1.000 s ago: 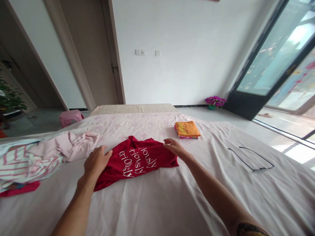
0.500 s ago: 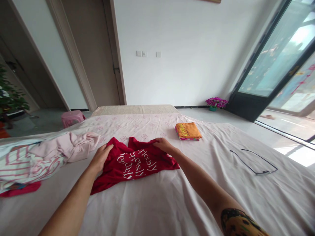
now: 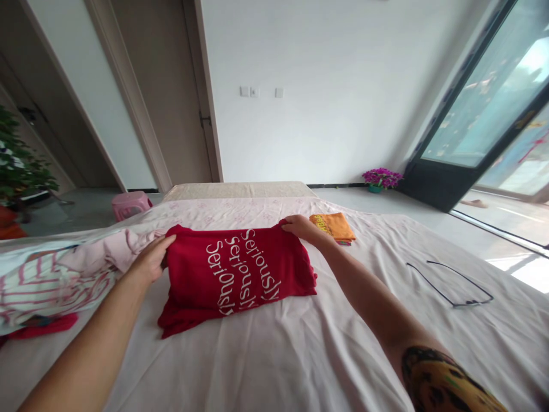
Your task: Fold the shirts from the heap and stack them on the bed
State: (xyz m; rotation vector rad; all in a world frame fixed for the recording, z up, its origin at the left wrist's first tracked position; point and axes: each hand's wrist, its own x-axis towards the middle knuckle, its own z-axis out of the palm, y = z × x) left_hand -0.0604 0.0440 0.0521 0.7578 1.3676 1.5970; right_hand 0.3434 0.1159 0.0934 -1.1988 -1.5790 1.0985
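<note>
A red T-shirt (image 3: 231,274) with white lettering lies on the bed sheet (image 3: 300,355) in front of me. My left hand (image 3: 151,258) grips its far left edge, fingers closed on the cloth. My right hand (image 3: 300,227) pinches the far right edge. Between the two hands the upper edge is held up off the sheet and stretched wide, while the lower part rests on the bed.
A pile of pink and striped clothes (image 3: 55,274) lies at the left. Just beyond my right hand sits a folded orange garment (image 3: 337,226). A black wire hanger (image 3: 454,280) lies at the right. Beyond the bed are a pink stool (image 3: 128,203), a door and glass sliding doors.
Both hands have closed on the red shirt's far edge, moved apart and away from me, and lifted it. The shirt is now spread wider, lettering showing in full.
</note>
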